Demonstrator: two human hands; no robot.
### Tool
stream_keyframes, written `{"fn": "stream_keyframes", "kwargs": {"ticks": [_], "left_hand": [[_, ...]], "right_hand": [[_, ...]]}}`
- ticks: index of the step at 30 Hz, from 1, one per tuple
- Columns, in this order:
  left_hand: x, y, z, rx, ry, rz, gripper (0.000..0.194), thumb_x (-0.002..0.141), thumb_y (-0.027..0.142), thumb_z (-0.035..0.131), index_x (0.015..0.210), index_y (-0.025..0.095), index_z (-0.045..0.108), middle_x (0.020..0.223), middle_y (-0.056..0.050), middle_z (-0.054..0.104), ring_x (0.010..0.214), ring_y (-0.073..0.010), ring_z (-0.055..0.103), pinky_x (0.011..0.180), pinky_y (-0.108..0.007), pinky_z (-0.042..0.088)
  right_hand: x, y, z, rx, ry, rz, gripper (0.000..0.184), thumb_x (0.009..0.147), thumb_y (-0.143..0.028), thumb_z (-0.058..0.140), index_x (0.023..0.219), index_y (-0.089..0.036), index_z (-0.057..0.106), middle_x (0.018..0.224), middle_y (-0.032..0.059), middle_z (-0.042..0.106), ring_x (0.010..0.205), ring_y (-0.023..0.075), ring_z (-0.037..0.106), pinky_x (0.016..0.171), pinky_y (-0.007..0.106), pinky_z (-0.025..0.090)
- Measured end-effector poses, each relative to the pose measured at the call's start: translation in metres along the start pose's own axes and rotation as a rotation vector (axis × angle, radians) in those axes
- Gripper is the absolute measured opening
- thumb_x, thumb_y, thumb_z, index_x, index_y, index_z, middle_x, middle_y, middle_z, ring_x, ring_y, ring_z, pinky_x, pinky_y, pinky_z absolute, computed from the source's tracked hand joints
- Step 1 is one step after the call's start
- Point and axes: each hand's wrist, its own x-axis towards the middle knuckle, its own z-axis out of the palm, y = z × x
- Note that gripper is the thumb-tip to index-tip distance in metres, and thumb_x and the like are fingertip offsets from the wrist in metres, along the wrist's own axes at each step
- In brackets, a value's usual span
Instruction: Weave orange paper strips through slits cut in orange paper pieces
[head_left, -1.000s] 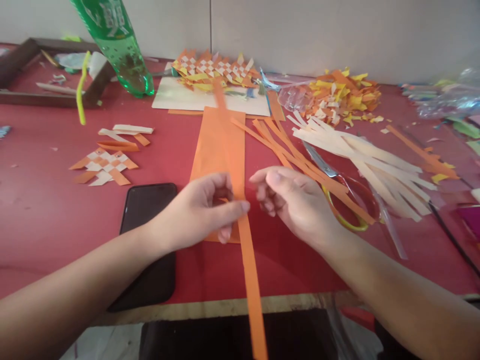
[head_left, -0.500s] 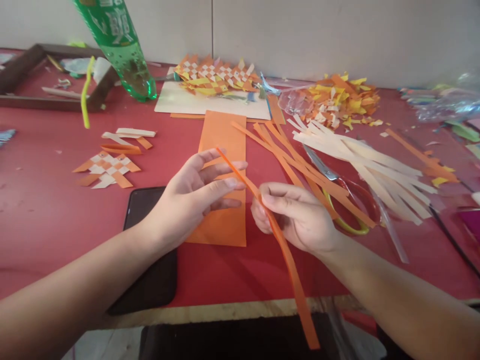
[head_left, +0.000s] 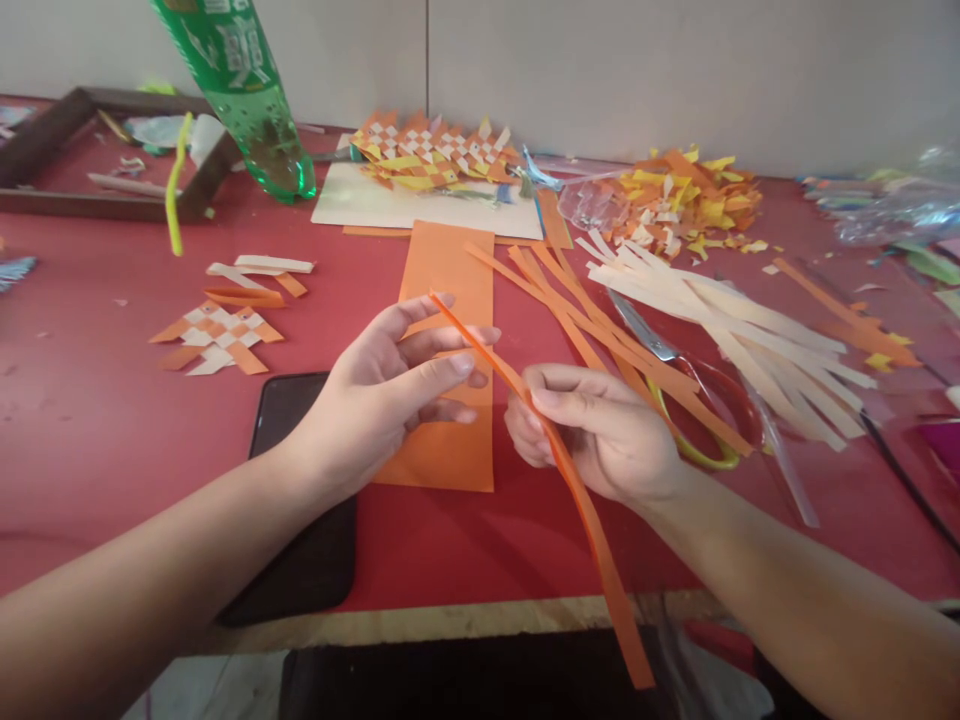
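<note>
A long orange paper strip [head_left: 600, 540], narrow and folded along its upper part, slants across the middle of the view. My right hand [head_left: 592, 425] pinches it between thumb and fingers, and its lower end hangs past the table's front edge. My left hand [head_left: 397, 385] is open, fingers spread around the strip's upper end; whether a fingertip touches it I cannot tell. Beneath the hands lies a flat orange paper sheet [head_left: 450, 455]. A dark phone [head_left: 300, 550] rests under my left forearm. Left of it sits a woven orange-and-white paper fish [head_left: 217, 338].
Loose orange strips [head_left: 570, 310], white strips [head_left: 750, 330] and scissors [head_left: 705, 395] lie to the right. Behind stand a heap of paper scraps [head_left: 682, 195], several woven pieces [head_left: 435, 150] on a white sheet, a green bottle [head_left: 251, 110] and a dark frame [head_left: 82, 205].
The strip's hanging lower end has swung slightly right and up. My right hand has shifted very slightly right; my left hand stays nearly still.
</note>
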Motion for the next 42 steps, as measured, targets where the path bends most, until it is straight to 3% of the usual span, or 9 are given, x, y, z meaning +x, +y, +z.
{"fn": "stream_keyframes", "kwargs": {"ticks": [11, 15, 20, 24, 29, 34, 37, 40, 42], "left_hand": [[0.0, -0.001, -0.002, -0.016, 0.009, 0.006, 0.038, 0.084, 0.007, 0.063, 0.117, 0.02, 0.052, 0.1, 0.0, 0.069, 0.073, -0.0103, 0.067, 0.056, -0.019, 0.059], [0.001, -0.003, -0.006, 0.015, -0.01, 0.019, 0.03, 0.084, 0.007, 0.063, 0.11, 0.021, 0.057, 0.095, 0.001, 0.071, 0.073, -0.0098, 0.066, 0.057, -0.017, 0.055], [0.001, -0.008, -0.01, 0.011, -0.235, 0.045, 0.021, 0.085, 0.008, 0.066, 0.099, 0.022, 0.06, 0.086, 0.003, 0.071, 0.07, -0.0101, 0.067, 0.07, -0.022, 0.055], [0.0, -0.008, -0.009, 0.026, -0.357, 0.033, 0.013, 0.089, 0.012, 0.064, 0.098, 0.02, 0.06, 0.084, 0.001, 0.071, 0.072, -0.0134, 0.069, 0.076, -0.028, 0.054], [-0.001, -0.006, -0.01, 0.015, -0.33, -0.017, 0.008, 0.09, 0.012, 0.061, 0.089, 0.02, 0.064, 0.098, 0.0, 0.071, 0.075, -0.0123, 0.068, 0.077, -0.027, 0.053], [-0.002, -0.005, -0.01, 0.017, -0.26, -0.085, 0.016, 0.084, 0.005, 0.059, 0.078, 0.018, 0.067, 0.104, 0.0, 0.068, 0.096, -0.0127, 0.066, 0.082, -0.021, 0.052], [0.001, -0.005, -0.008, 0.0, -0.237, -0.102, 0.023, 0.078, 0.001, 0.059, 0.087, 0.019, 0.069, 0.108, 0.0, 0.067, 0.1, -0.0133, 0.065, 0.083, -0.02, 0.053], [0.003, -0.005, -0.006, -0.086, -0.157, -0.121, 0.039, 0.073, -0.003, 0.057, 0.103, 0.02, 0.066, 0.103, 0.0, 0.066, 0.092, -0.013, 0.066, 0.081, -0.023, 0.056], [0.004, -0.005, -0.005, -0.139, -0.089, -0.122, 0.033, 0.075, 0.001, 0.059, 0.103, 0.018, 0.064, 0.094, 0.0, 0.065, 0.082, -0.0115, 0.067, 0.079, -0.025, 0.057]], "right_hand": [[0.0, 0.002, -0.002, -0.114, -0.022, -0.022, 0.031, 0.086, -0.034, 0.063, 0.064, -0.018, 0.05, 0.057, -0.0034, 0.047, 0.049, 0.0093, 0.037, 0.048, 0.026, 0.023], [0.001, 0.001, -0.002, -0.155, -0.041, 0.016, 0.036, 0.085, -0.044, 0.063, 0.063, -0.017, 0.053, 0.056, -0.0026, 0.048, 0.049, 0.0094, 0.042, 0.047, 0.024, 0.027], [0.001, -0.003, 0.002, -0.137, -0.125, 0.127, 0.047, 0.092, -0.055, 0.052, 0.076, -0.014, 0.069, 0.065, 0.0031, 0.059, 0.053, 0.0097, 0.049, 0.048, 0.023, 0.035], [0.001, -0.005, 0.003, -0.079, -0.118, 0.145, 0.036, 0.089, -0.048, 0.062, 0.082, -0.014, 0.071, 0.07, 0.0034, 0.061, 0.057, 0.0102, 0.053, 0.049, 0.022, 0.039], [0.002, -0.001, -0.001, -0.042, -0.137, 0.139, 0.03, 0.088, -0.044, 0.065, 0.084, -0.015, 0.07, 0.073, 0.0036, 0.063, 0.057, 0.0106, 0.056, 0.046, 0.021, 0.037], [0.003, 0.0, 0.0, -0.027, -0.127, 0.18, 0.027, 0.082, -0.038, 0.072, 0.075, -0.015, 0.059, 0.055, -0.0053, 0.05, 0.044, 0.0044, 0.04, 0.041, 0.017, 0.027], [0.003, -0.001, 0.0, -0.044, -0.122, 0.16, 0.029, 0.082, -0.034, 0.072, 0.07, -0.017, 0.053, 0.052, -0.0068, 0.048, 0.043, 0.0039, 0.039, 0.041, 0.016, 0.028], [0.004, 0.0, 0.0, -0.023, -0.094, 0.13, 0.026, 0.083, -0.034, 0.07, 0.072, -0.017, 0.053, 0.055, -0.0064, 0.049, 0.043, 0.0044, 0.041, 0.041, 0.016, 0.029], [0.005, 0.0, 0.0, -0.014, -0.047, 0.113, 0.022, 0.083, -0.032, 0.07, 0.077, -0.019, 0.055, 0.055, -0.007, 0.049, 0.043, 0.005, 0.041, 0.04, 0.016, 0.029]]}}
